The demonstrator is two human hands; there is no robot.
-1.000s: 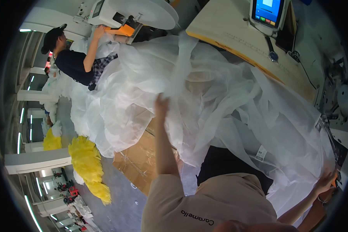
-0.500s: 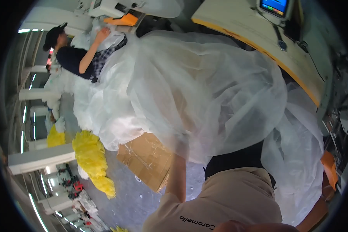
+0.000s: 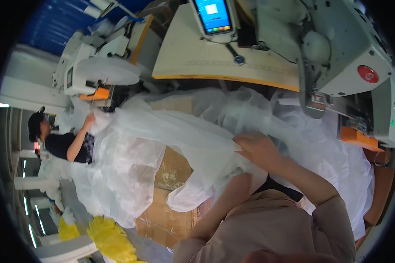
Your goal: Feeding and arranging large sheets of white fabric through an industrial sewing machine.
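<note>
White sheer netting (image 3: 171,131) lay heaped over a cardboard box (image 3: 173,168), spilling from there toward the sewing machine (image 3: 351,65) beyond it. The right hand (image 3: 256,149) rested on a fold just past the box's far corner, its fingers (image 3: 245,139) narrow and curled down, pinching the mesh. The left hand (image 3: 239,186) sat under the cloth beside the box; whether its fingers were wide or closed could not be told. Such flimsy material would handle best if gathered slowly, both hands kept close together, so no fold snagged on the box's edge. Beyond the box, another person (image 3: 61,142) held the same fabric near a second machine (image 3: 85,74).
</note>
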